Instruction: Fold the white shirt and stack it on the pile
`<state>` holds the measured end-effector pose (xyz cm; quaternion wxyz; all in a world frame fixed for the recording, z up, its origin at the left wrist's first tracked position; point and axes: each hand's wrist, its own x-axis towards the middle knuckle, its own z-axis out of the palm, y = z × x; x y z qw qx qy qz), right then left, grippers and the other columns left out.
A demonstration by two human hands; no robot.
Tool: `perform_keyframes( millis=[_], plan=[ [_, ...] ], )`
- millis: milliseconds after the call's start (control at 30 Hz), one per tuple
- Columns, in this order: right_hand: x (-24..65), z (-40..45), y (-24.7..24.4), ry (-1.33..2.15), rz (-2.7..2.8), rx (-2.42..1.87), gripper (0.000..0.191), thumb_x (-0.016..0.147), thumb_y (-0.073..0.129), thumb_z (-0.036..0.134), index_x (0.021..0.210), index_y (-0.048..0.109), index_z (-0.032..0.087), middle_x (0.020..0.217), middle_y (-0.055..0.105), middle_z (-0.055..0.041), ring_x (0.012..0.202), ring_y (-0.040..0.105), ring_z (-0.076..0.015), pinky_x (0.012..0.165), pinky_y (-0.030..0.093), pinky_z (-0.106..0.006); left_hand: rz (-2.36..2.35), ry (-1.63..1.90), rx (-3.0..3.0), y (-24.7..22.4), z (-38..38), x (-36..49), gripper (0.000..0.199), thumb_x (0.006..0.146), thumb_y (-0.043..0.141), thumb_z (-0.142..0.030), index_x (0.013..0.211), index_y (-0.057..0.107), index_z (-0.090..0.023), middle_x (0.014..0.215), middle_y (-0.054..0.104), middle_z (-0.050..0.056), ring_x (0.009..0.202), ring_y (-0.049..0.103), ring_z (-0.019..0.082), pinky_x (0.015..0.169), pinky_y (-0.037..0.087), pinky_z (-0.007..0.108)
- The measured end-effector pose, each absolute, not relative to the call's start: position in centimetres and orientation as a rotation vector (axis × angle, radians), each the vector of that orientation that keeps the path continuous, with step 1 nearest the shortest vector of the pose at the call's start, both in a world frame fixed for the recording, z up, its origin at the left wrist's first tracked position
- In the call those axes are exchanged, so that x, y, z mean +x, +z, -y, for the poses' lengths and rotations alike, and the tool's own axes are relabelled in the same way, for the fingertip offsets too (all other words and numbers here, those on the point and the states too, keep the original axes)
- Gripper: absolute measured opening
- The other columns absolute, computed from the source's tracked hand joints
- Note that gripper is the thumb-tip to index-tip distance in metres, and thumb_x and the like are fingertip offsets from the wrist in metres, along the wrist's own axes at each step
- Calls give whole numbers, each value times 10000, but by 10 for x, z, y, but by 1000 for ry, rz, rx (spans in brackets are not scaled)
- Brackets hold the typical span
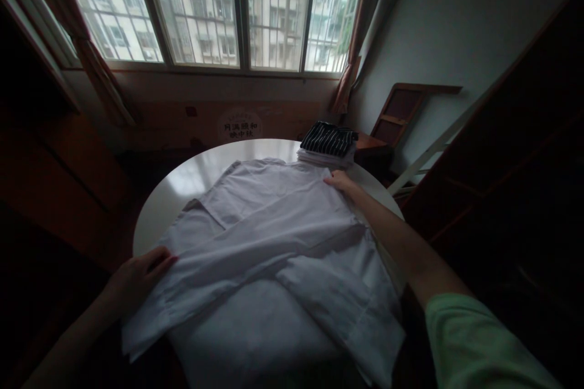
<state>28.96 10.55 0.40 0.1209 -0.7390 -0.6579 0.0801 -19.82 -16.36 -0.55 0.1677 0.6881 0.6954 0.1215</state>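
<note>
A white long-sleeved shirt point(255, 225) lies spread over a round white table point(152, 219), its lower part hanging toward me past the near edge. One sleeve runs diagonally across the body from upper right to lower left; the other points down at the right. My left hand point(152, 264) pinches the edge of the crossing sleeve near its cuff end. At the shirt's upper right, by the shoulder, my right hand point(340, 181) grips the cloth between thumb and fingers.
Folded clothes, with a black striped garment point(328, 138) on top of white ones, are stacked at the table's far right. Behind the table are a barred window point(241, 12) and tied curtains point(98, 73). A wooden chair point(401, 106) stands by the right wall.
</note>
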Motion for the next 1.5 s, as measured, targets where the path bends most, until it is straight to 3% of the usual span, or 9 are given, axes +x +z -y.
perform_keyframes(
  millis=[167,367,567,800,933,1100,1300,1400,1500],
  plan=[
    [286,-87,3,88,1875,-2143,360,840,470,307,1125,537,97,1131,578,-175,1059,540,-241,840,413,-304,-2028,221,2137,11,135,-202,288,779,414,-469,707,511,-208,712,617,24,661,603,204,569,404,263],
    [269,-46,2,-190,2088,-1857,566,793,544,312,1277,387,63,1303,436,-183,1216,386,-265,992,329,-362,-1756,400,2689,36,79,-142,327,827,412,-427,980,545,-170,1023,607,97,961,570,242,817,443,367],
    [256,-9,-15,-80,2463,-1485,425,877,381,305,1248,462,114,1316,453,-134,1228,398,-217,1027,309,-363,-1228,320,2874,20,18,-53,406,894,321,-382,1214,480,-191,1313,479,71,1203,434,197,991,353,349],
    [230,17,-19,16,2497,-1460,488,877,395,375,1282,437,106,1364,381,-183,1270,341,-262,1015,304,-438,-1121,219,2800,-12,-2,-42,484,913,230,-402,1356,327,-234,1417,343,30,1316,273,185,1071,239,372],
    [191,52,-15,141,2676,-1135,550,871,399,442,1325,379,132,1404,322,-172,1301,283,-256,1026,265,-462,-1122,252,2794,-12,1,-45,491,914,219,-412,1356,330,-231,1417,343,35,1317,269,182,1073,229,369],
    [159,92,-4,267,2822,-902,479,919,296,384,1347,340,174,1440,267,-127,1338,193,-226,1042,205,-485,-1113,269,2808,-15,-1,-45,479,914,237,-404,1352,336,-238,1411,355,21,1317,267,168,1074,221,343],
    [134,122,1,282,2883,-635,533,875,409,423,1318,368,131,1389,365,-132,1294,289,-222,1028,257,-429,-1135,264,2819,-16,0,-46,473,917,231,-412,1355,323,-261,1428,325,2,1323,251,162,1077,199,329],
    [112,132,3,109,2831,-522,322,883,404,287,1139,538,144,1263,500,-112,1149,444,-212,935,361,-369,-1140,260,2818,-15,1,-45,472,919,230,-408,1357,319,-258,1429,323,7,1322,253,164,1076,198,332],
    [87,134,7,-51,2781,-548,223,866,413,232,892,617,145,1025,599,-105,921,530,-208,747,432,-332,-1134,285,2826,-17,0,-46,473,920,226,-415,1355,322,-257,1434,312,12,1320,256,168,1073,203,340]
  ],
)
